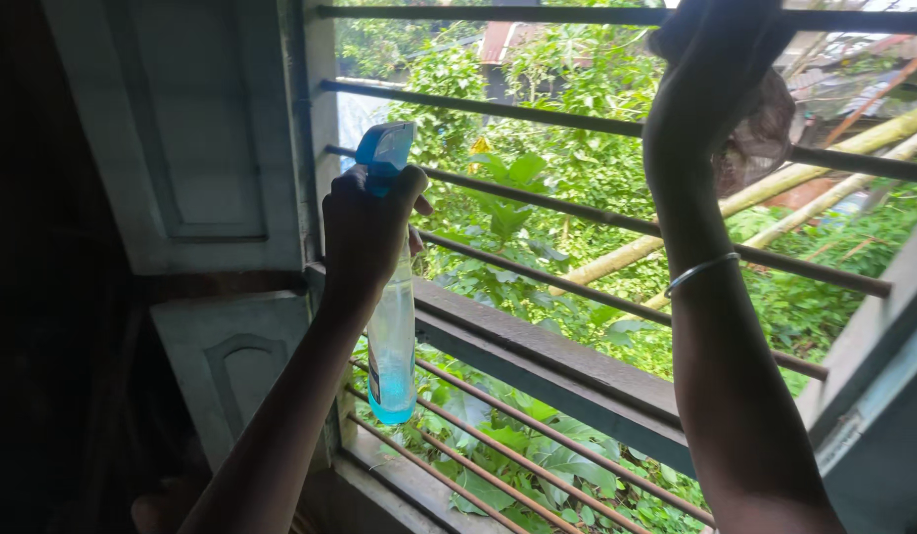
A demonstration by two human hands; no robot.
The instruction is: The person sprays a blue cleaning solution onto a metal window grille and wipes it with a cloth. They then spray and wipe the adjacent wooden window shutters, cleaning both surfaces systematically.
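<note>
Spraying and wiping the window bars, mid-clean.

Left hand (367, 225) is clenched around the neck of a spray bottle (391, 336), blue liquid low inside, nozzle up near the left end of the bars. Right hand (711, 74) is raised and grips a cloth (765, 133) pressed against an upper window bar (538, 109). A bangle (701, 272) sits on that wrist. Looks like the wiping step; next stroke likely needs the cloth slid along the bar while the bottle stays clear of the window frame (548, 361).
</note>
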